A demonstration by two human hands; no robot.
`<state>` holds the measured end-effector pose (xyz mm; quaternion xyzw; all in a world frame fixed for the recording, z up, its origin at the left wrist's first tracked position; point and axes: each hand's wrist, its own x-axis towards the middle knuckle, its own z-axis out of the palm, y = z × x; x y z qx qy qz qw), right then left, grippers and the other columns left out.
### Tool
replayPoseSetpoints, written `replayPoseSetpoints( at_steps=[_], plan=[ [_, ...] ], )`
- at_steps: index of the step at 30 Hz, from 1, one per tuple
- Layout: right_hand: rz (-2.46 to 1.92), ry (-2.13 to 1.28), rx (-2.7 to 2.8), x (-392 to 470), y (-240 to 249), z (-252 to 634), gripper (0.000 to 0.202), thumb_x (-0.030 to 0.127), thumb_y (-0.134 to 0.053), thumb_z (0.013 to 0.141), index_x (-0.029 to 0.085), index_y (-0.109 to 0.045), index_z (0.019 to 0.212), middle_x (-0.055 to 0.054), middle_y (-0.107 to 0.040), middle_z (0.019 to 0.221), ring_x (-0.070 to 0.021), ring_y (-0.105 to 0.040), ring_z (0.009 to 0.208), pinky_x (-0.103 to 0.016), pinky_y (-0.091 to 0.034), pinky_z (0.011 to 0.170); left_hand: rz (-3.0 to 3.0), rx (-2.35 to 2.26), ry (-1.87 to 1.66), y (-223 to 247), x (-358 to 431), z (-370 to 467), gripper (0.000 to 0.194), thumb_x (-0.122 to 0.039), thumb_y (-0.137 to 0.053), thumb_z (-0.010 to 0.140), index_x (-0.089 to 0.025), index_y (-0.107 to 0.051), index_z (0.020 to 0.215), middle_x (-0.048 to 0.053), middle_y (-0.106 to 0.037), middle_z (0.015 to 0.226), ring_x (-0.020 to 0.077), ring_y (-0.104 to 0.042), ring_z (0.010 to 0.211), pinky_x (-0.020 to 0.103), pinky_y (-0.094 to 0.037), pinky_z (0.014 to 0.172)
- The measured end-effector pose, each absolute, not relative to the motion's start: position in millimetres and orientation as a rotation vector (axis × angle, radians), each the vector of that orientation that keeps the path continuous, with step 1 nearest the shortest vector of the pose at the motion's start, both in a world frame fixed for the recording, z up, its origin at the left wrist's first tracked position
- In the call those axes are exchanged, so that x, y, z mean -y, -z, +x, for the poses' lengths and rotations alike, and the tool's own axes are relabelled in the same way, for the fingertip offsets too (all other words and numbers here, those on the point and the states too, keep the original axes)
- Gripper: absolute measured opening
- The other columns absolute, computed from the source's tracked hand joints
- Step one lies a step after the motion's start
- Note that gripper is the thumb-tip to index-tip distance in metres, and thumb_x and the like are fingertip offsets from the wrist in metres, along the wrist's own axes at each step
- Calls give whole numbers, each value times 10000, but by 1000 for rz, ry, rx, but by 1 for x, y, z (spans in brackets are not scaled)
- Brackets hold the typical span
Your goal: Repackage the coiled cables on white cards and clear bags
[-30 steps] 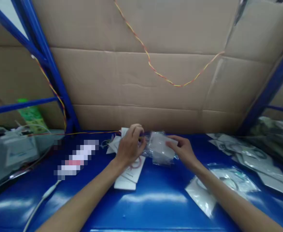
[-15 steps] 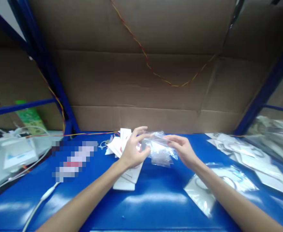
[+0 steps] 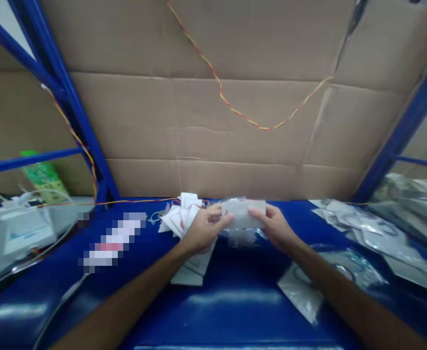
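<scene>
Holding a pale packet (image 3: 244,214) upright between the left hand (image 3: 204,228) and the right hand (image 3: 279,227), near the far edge of the blue surface (image 3: 235,311). Clamping the left hand's fingers on the packet's left edge, with the thumb lying across its front. Clamping the right hand's fingers on the upper right edge, with the thumb also pressing the front. Showing crumpled clear plastic (image 3: 242,238) just below and behind the packet, too blurred for telling whether it is touching the surface.

Showing a fanned pile of white tags (image 3: 184,218) beside the left hand, and a white card (image 3: 189,272) lying nearer, partly under the left wrist. Showing 1 clear bag (image 3: 304,294) lying partly under the right forearm, with a dark looped cable (image 3: 302,274) inside, and more bagged pieces (image 3: 375,228) lying overlapped at far right. Showing a pixelated strip (image 3: 113,245) well left of the hands, with a pale cord (image 3: 65,296) running from its near end. Hanging in a curve before the cardboard wall (image 3: 235,141): 1 red-yellow twisted wire (image 3: 249,120)
</scene>
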<state>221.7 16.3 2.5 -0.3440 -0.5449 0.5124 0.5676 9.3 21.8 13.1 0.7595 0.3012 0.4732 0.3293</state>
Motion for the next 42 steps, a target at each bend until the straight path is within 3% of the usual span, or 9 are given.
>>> replayPoseSetpoints(
  at_steps=[3,8,11,17,21,30,34,38,42],
  plan=[
    [-787,-1254,1238,-18,-6,224,445,508,-875,689,200,-794,999,-84,-802,988,-265,-749,884,-373,-605,802,1872,-862,-1266,-13,-22,10,270,-397,-664,918,-169,-806,945,99,-791,1023,263,-730,930,382,-593,817],
    [-783,-1285,1213,-22,-8,228,391,521,-837,743,191,-781,944,-67,-788,897,-242,-741,830,-345,-609,738,1717,-977,-1320,-12,-24,7,344,-478,-760,827,-153,-777,715,63,-759,786,212,-685,732,315,-540,665],
    [-825,-1251,1208,-25,-6,231,387,517,-827,757,189,-775,957,-50,-761,868,-209,-707,764,-319,-621,626,1658,-963,-1313,-12,-26,7,320,-481,-799,777,-162,-794,748,68,-767,808,211,-677,733,315,-536,661],
    [-850,-1149,1256,-31,-4,240,417,578,-793,774,176,-762,880,13,-637,674,-135,-596,577,-303,-630,519,1755,-921,-1335,-15,-25,8,313,-458,-716,854,-161,-803,813,79,-782,870,226,-710,811,324,-565,719],
    [-834,-1176,1242,-32,-4,241,408,556,-797,776,180,-773,933,-21,-691,739,-162,-643,626,-289,-629,503,1780,-933,-1425,-15,-24,8,254,-406,-738,838,-164,-800,790,109,-795,960,251,-727,895,363,-579,801],
    [-864,-1201,1152,-34,-5,242,395,492,-851,728,162,-778,932,-58,-746,823,-187,-684,636,-269,-590,426,1565,-922,-1391,-19,-22,9,235,-391,-864,703,-165,-803,723,113,-794,991,259,-722,923,353,-567,805],
    [-850,-1222,1113,-36,-8,248,405,474,-853,721,162,-769,965,-49,-737,770,-182,-672,595,-267,-568,399,1533,-884,-1317,-17,-25,8,266,-412,-863,701,-156,-798,731,87,-777,847,219,-698,796,317,-544,719],
    [-924,-1142,1046,-40,-10,258,365,432,-783,794,155,-747,1029,-69,-759,804,-158,-673,546,-230,-529,400,1480,-942,-1363,-11,-33,5,353,-462,-815,750,-133,-784,871,66,-748,775,157,-640,638,263,-500,581],
    [-1018,-892,795,-49,-10,273,296,422,-712,835,197,-710,1028,-57,-764,875,-157,-699,552,-186,-455,352,1541,-1030,-1624,-9,-35,1,269,-407,-761,826,-143,-714,841,50,-734,780,171,-679,708,272,-537,667]
  ],
)
